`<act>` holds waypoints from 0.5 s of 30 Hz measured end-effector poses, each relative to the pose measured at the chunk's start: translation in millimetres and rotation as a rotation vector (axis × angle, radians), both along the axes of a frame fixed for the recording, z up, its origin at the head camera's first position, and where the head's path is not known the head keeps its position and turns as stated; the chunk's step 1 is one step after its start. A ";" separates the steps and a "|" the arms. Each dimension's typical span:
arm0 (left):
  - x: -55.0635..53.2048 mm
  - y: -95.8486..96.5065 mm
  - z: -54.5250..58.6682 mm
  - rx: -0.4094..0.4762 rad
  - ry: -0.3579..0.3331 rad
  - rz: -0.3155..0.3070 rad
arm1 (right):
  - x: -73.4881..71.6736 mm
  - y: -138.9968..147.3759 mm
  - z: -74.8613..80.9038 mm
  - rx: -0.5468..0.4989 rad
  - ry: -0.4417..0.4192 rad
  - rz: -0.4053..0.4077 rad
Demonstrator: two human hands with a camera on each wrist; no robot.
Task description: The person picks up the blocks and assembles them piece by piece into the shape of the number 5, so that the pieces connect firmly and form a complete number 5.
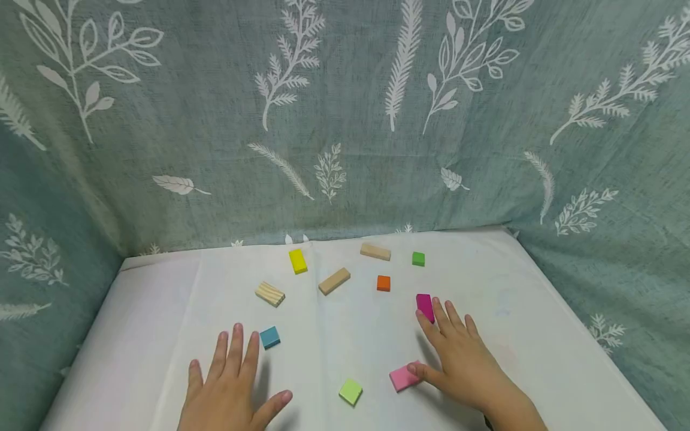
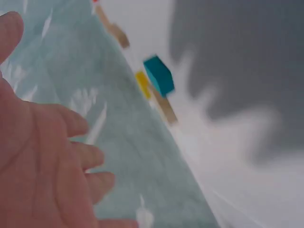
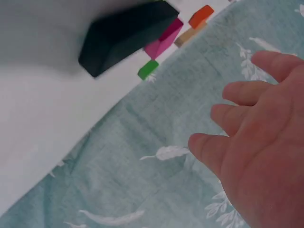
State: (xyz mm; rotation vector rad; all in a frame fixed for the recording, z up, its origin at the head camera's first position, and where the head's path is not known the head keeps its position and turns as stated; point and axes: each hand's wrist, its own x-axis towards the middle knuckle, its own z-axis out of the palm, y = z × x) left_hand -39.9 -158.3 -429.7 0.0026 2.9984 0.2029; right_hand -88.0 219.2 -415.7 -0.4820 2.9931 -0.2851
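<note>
My left hand [image 1: 227, 383] hovers over the front left of the white table, its fingers straight and spread. A small blue block [image 1: 270, 337] lies just beyond its index fingertip; in the left wrist view that block [image 2: 159, 76] looks teal. My right hand [image 1: 466, 365] is also spread, palm down. Its thumb overlaps a pink block [image 1: 403, 378] in the head view, and its index finger covers part of a magenta block [image 1: 424, 306]; contact cannot be told. Between the hands lies a light green block [image 1: 351, 392]. Neither hand holds anything.
Farther back on the white table [image 1: 135, 335] lie a striped wooden block [image 1: 270, 294], a yellow block [image 1: 298, 261], plain wooden blocks [image 1: 334, 281], an orange block [image 1: 383, 283] and a green block [image 1: 418, 258]. Green leaf-patterned cloth [image 1: 350, 120] hangs behind and at both sides.
</note>
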 end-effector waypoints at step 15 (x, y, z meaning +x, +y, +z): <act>-183.3 26.6 1.0 0.059 -0.002 -0.358 | -79.5 -1.7 8.6 0.056 -0.050 0.122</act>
